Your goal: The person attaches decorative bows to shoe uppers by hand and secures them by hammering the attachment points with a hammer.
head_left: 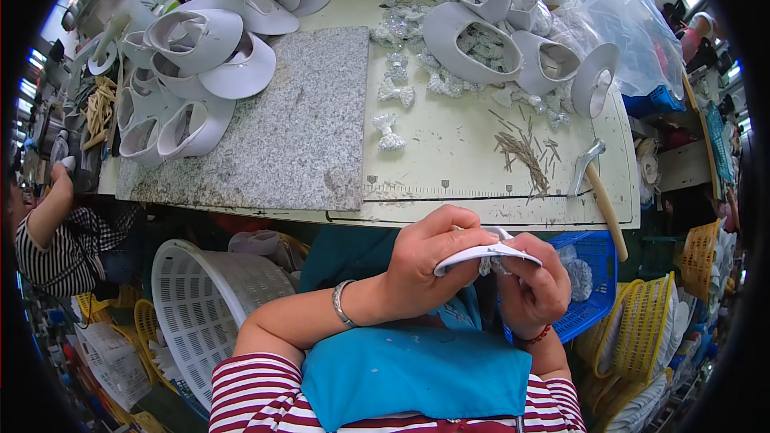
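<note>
In front of my chest, my left hand (pixel 429 261) and my right hand (pixel 539 287) are closed on a small white piece (pixel 473 253) that looks like a shoe upper. My left fingers pinch its upper edge, while the right hand grips the other end. A bit of silvery, glittery trim shows under it, between my hands; the fingers cover most of both. Just beyond lie loose glittery bows (pixel 389 131) on the pale table (pixel 449 162). A wooden-handled hammer (pixel 603 200) rests near the table's right front corner.
White uppers (pixel 200 80) are stacked on a grey stone slab (pixel 313 104), with more (pixel 473 44) at the back right. Thin brownish strips (pixel 521 152) lie scattered. A white basket (pixel 196 289) and a blue basket (pixel 597 273) flank me below the table. Another person (pixel 60 248) is at the left.
</note>
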`<state>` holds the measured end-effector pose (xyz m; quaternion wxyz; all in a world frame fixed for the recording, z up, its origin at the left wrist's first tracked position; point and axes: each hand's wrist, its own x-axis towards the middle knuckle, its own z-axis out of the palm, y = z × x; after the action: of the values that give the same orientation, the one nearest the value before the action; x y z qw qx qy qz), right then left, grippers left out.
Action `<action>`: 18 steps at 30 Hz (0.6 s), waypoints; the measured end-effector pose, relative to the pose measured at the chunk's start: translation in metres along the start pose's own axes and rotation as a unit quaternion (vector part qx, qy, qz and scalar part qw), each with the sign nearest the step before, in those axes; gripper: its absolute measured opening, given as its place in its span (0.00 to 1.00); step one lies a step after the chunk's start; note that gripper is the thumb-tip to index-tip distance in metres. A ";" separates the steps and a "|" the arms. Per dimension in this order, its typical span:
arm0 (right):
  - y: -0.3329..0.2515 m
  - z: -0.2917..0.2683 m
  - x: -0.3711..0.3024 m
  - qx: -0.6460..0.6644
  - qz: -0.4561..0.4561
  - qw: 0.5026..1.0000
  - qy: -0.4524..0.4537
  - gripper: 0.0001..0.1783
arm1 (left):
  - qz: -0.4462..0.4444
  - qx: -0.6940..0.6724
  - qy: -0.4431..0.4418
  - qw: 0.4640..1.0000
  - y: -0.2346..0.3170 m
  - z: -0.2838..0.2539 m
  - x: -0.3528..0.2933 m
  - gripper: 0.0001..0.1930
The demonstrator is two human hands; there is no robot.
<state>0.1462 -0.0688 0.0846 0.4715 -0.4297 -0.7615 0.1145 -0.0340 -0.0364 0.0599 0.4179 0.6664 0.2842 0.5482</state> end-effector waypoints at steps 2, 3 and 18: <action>-0.004 -0.003 0.000 -0.020 -0.029 0.999 -0.002 0.15 | 0.039 0.033 -0.011 0.999 0.003 -0.004 0.003 0.14; -0.003 -0.003 0.001 -0.023 -0.028 0.999 0.003 0.15 | 0.078 0.064 -0.021 0.995 0.003 -0.006 0.006 0.15; -0.002 0.001 -0.005 0.096 0.027 0.991 0.091 0.17 | 0.157 0.122 -0.007 0.980 0.001 -0.014 0.011 0.19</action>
<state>0.1455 -0.0732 0.0825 0.5746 -0.4111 -0.6893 0.1604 -0.0447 -0.0247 0.0671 0.2445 0.7524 0.2380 0.5635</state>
